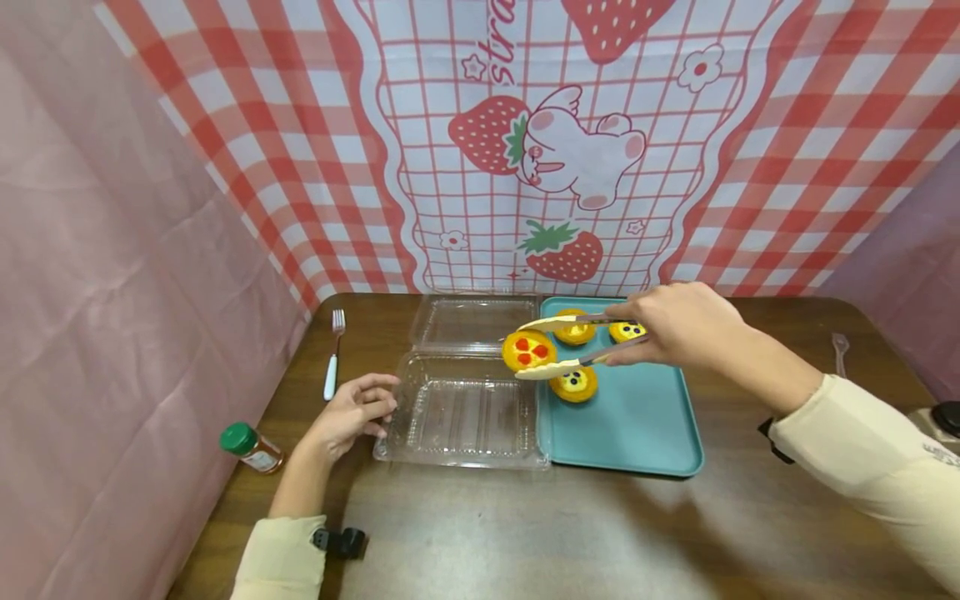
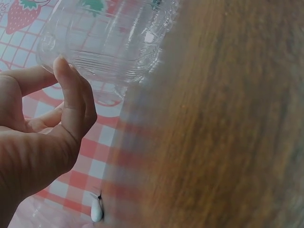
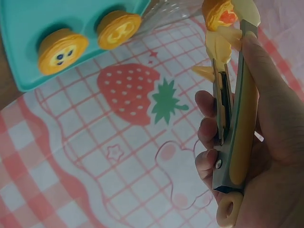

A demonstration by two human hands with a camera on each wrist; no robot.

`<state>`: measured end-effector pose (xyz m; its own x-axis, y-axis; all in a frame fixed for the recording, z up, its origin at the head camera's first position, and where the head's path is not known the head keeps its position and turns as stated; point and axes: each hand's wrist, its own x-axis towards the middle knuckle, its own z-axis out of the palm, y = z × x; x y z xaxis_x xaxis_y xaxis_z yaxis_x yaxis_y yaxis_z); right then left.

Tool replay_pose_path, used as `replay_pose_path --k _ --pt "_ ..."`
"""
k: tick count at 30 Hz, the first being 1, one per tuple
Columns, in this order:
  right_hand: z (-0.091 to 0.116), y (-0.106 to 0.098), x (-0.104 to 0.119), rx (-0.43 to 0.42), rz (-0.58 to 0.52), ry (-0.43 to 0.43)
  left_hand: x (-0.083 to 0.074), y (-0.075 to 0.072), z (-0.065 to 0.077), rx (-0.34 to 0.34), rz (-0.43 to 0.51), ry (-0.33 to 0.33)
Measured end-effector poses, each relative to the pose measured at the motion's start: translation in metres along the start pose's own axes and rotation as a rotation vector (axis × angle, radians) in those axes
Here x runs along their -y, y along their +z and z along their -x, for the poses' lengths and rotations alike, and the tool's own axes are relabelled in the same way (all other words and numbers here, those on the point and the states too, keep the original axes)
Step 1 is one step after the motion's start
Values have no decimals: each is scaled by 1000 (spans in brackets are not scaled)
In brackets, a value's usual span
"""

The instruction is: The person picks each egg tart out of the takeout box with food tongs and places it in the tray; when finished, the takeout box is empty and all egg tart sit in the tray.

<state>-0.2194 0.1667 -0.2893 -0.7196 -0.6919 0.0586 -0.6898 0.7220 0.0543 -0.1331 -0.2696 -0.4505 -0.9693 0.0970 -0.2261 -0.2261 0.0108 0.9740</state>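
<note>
My right hand point(image 1: 675, 321) grips a pair of tongs point(image 3: 240, 114) with cream tips and metal arms. Between the tips hangs an egg tart with red pieces on top point(image 1: 528, 351), over the right edge of a clear plastic container point(image 1: 468, 417). The container lies with its lid point(image 1: 476, 323) folded back. My left hand point(image 1: 358, 414) is at the container's left side, fingers loosely bent by its rim; in the left wrist view the fingertips are at the clear wall. On a teal tray point(image 1: 630, 417) sit a plain tart point(image 1: 575, 327) and two tarts with dark dots point(image 1: 574, 385).
A fork with a pale handle point(image 1: 332, 367) lies at the left, and a green-capped spice jar point(image 1: 251, 447) stands near the left edge. A clear plastic fork point(image 1: 841, 354) is at the right, with a dark-topped object point(image 1: 943, 419) beyond my right sleeve. A checked cloth hangs behind the table.
</note>
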Motion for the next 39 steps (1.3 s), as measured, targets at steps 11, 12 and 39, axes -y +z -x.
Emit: replay_pose_path --k 11,12,39 --pt "41 -5 -26 29 -11 115 1 2 0 1 17 5" --pt "46 -5 -29 24 -8 124 2 2 0 0 18 5" --pt "101 31 -67 51 -19 163 4 -1 1 -5 30 6"
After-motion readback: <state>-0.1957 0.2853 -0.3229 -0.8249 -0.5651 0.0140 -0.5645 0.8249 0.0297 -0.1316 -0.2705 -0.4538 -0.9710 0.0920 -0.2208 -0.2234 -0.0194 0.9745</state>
